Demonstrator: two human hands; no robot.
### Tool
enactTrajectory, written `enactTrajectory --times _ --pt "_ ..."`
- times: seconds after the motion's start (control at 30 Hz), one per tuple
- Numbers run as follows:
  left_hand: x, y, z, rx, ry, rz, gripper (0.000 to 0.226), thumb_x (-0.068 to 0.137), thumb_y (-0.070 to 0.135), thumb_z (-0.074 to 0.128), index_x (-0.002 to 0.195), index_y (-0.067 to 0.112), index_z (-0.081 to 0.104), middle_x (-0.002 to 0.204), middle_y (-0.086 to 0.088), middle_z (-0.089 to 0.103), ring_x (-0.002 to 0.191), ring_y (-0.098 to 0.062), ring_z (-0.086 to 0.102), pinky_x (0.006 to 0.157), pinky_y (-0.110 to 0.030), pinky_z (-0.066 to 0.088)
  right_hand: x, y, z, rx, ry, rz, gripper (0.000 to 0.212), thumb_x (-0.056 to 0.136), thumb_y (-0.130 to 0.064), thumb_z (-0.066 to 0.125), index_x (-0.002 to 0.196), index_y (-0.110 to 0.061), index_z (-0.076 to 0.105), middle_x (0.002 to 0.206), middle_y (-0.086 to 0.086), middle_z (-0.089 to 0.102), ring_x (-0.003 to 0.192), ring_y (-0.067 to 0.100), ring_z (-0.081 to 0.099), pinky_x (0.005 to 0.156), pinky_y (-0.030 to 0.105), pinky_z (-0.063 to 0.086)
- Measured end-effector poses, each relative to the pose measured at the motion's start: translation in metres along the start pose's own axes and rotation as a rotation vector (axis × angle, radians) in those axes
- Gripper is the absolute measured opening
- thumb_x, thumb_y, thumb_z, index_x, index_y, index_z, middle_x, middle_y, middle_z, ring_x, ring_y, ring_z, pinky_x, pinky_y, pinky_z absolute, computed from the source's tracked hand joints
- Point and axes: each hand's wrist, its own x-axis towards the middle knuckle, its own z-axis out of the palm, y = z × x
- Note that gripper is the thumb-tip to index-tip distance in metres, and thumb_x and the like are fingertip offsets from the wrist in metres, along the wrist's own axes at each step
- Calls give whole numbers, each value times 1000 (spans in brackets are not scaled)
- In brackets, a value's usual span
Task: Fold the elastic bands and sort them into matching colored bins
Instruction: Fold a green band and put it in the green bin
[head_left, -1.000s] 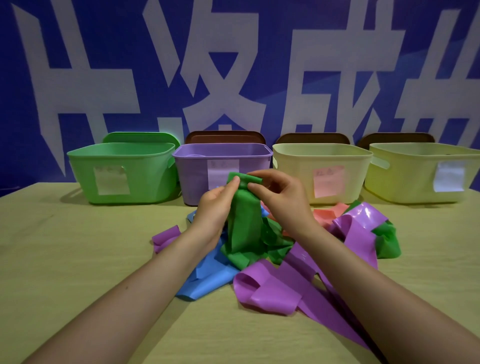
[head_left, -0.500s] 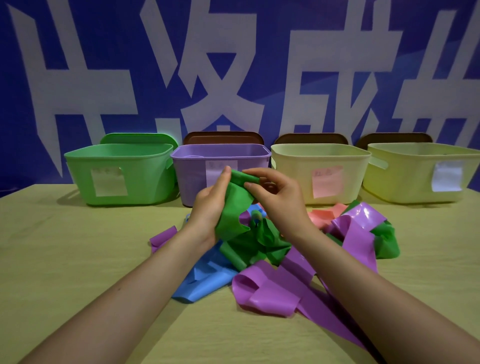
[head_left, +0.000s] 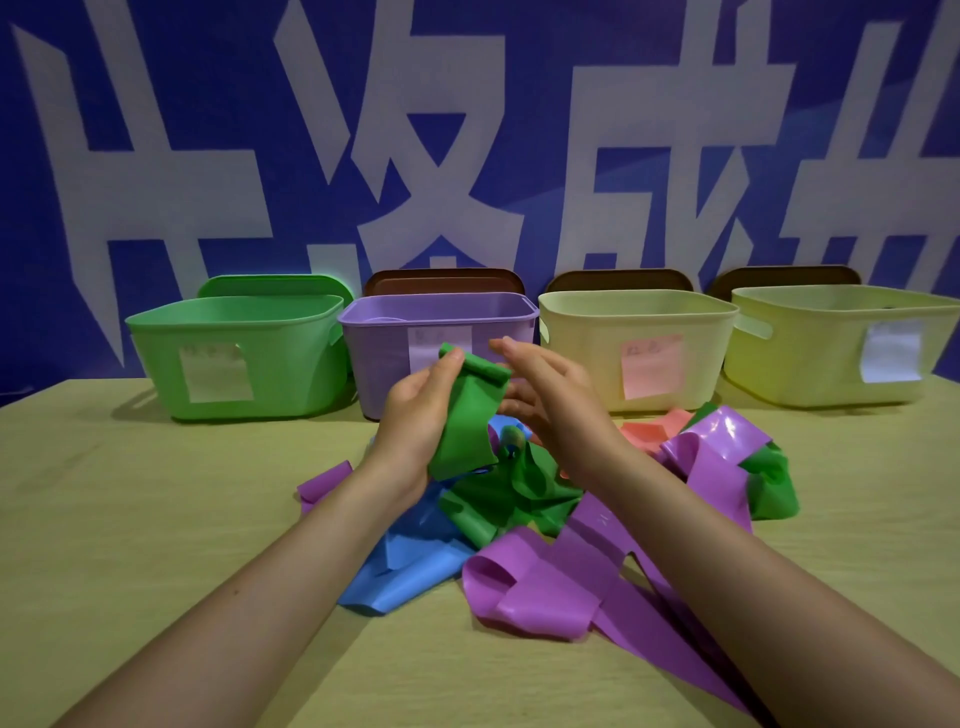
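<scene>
Left hand raised above the pile, thumb and fingers curled round a folded green elastic band; the band's folded top edge sticks out above the thumb, its lower end hangs free toward the heap. Right hand just beside the band on its right, fingers relaxed and spread, gripping nothing; whether the fingertips brush the fold cannot be told.

Below the hands, on the pale yellow-green tabletop, a tangled heap: crumpled green rubber band at the centre, a flat blue rubber band under the left forearm, a long glossy purple rubber band looped in front and trailing toward the lower right. A short purple end pokes out at the left of the heap. To the right, a salmon-pink band, another shiny purple band and a further green piece touching it.

Along the back edge, four plastic bins in a row, each with a paper label on its front: green bin, lilac bin, cream bin with pink label, yellow-green bin with white label. Lids stand behind them, one green, three brown. Blue backdrop with large white characters behind.
</scene>
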Motion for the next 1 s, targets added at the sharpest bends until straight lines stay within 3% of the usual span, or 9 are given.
enactTrajectory --times 0.1,0.2,0.3,0.5,0.6,0.77,0.93,1.0 --pt "-2 -2 1 9 -33 42 22 96 28 54 86 16 70 78 -8 72 71 -22 66 69 -31 52 -2 3 0 -104 -30 62 20 88 -28 67 95 -10 72 82 18 53 68 21 52 66 24 51" --pt "-3 -4 1 40 -58 76 21 98 21 50 85 17 67 66 1 71 60 -10 66 55 -20 51 -2 2 -1 -84 -23 67 9 89 -17 66 89 -9 70 75 12 58 61 15 58 61 21 52" --pt "-3 -5 0 85 -73 101 23 98 16 47 84 17 65 61 5 69 57 -6 64 52 -18 49 -1 0 -1 -59 -17 52 4 87 -6 65 87 -9 67 75 7 66 56 10 63 56 21 53" --pt "-2 -6 0 113 -67 195 24 97 24 50 80 17 66 68 2 69 65 -10 63 60 -23 50 -1 -2 0 -65 -22 39 6 87 -1 64 88 -7 65 77 7 64 57 8 60 59 22 50" --pt "-1 -5 -1 120 -106 217 21 98 16 49 87 15 67 71 2 71 64 -7 65 57 -19 51 -1 -1 0 -47 -7 48 7 85 -1 65 87 -7 66 78 10 63 58 11 58 62 26 45" --pt "0 -5 0 156 -115 319 20 98 11 48 88 12 65 83 -10 66 77 -20 60 69 -31 49 -3 -2 1 -56 1 31 8 85 0 65 82 -8 65 70 8 61 50 7 55 50 17 45" --pt "1 -11 0 88 -57 172 20 96 27 53 91 18 71 91 -13 73 83 -26 67 79 -41 52 -3 1 2 -43 30 -10 10 84 -1 67 88 -9 71 89 16 69 81 29 64 84 45 52" --pt "0 -13 1 63 -30 100 24 94 35 55 92 18 72 91 -12 74 87 -27 69 84 -43 53 -5 3 3 -69 50 -36 11 85 -2 67 88 -11 71 86 12 70 79 26 63 81 43 53"
